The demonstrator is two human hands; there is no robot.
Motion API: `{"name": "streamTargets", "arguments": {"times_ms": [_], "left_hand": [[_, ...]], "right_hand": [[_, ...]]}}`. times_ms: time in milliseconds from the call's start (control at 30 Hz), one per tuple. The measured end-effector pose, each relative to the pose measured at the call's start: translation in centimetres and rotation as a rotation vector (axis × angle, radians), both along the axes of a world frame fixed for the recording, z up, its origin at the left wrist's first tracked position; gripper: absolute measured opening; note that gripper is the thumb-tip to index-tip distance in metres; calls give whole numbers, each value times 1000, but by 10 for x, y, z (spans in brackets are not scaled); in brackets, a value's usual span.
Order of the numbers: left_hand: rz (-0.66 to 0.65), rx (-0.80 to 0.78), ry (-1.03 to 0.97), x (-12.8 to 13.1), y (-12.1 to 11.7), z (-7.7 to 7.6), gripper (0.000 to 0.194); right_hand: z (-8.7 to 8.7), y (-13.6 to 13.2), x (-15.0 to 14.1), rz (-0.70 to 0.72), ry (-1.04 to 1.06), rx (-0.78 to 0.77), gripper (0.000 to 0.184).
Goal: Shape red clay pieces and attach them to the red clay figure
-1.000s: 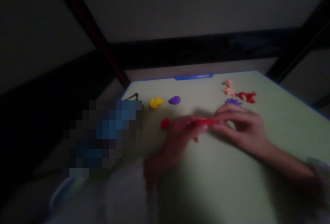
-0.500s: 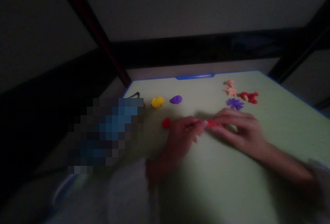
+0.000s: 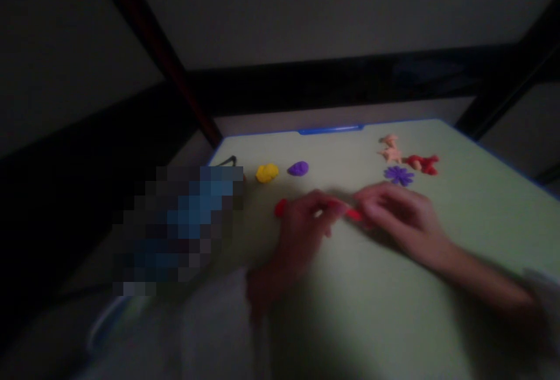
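Note:
A small strip of red modelling clay (image 3: 354, 214) is held just above the table between my two hands. My left hand (image 3: 304, 225) is closed, pinching its left part between thumb and fingers. At the strip's right end, the fingers of my right hand (image 3: 405, 211) are drawn together in a pinch on it. Another red clay lump (image 3: 280, 208) lies by my left knuckles, partly hidden by them. Beyond the hands are a yellow clay lump (image 3: 266, 173) and a purple clay lump (image 3: 298, 168). The strip's exact shape is blurred.
Finished-looking clay shapes lie at the back right: a purple flower-like piece (image 3: 399, 175), a red figure (image 3: 423, 164) and peach pieces (image 3: 391, 154). The pale table (image 3: 350, 310) has a blue edge and blue handle (image 3: 331, 129). A pixelated object (image 3: 192, 211) stands at the left.
My right fingers have curled in closer and tilted around the right end of the red strip. My left hand has shifted slightly left. The other clay pieces stay put.

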State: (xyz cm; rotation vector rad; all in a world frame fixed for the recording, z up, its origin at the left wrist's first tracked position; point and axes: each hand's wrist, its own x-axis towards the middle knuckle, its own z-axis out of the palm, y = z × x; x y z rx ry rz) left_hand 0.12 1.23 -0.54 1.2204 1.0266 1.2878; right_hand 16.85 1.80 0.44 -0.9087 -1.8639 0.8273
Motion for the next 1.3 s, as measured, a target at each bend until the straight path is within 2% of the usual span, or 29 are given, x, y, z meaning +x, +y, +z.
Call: {"name": "streamTargets", "arguments": {"times_ms": [100, 200, 367, 500, 633, 867, 967, 1100, 1300], "left_hand": [[25, -34, 35, -1, 2, -2, 19], [45, -53, 36, -1, 2, -4, 18], [-42, -23, 2, 0, 2, -5, 11], [-85, 1, -36, 0, 2, -6, 12], [-63, -46, -80, 0, 3, -7, 11], [-29, -71, -17, 1, 3, -7, 20], [-31, -81, -74, 2, 3, -7, 16], [-90, -110, -164, 1, 2, -6, 19], [-179, -47, -140, -1, 2, -4, 13]], "right_hand": [[0, 0, -1, 16, -5, 48, 10], [0, -2, -4, 24, -36, 138, 17], [-3, -5, -8, -60, -130, 286, 14], [-5, -4, -7, -87, -108, 270, 17], [-3, -2, -6, -81, -101, 221, 19], [-2, -5, -9, -49, -135, 258, 13], [-1, -5, -10, -92, -128, 161, 6], [-1, -4, -12, -123, -12, -7, 14], [0, -7, -13, 77, 66, -160, 17]]}}
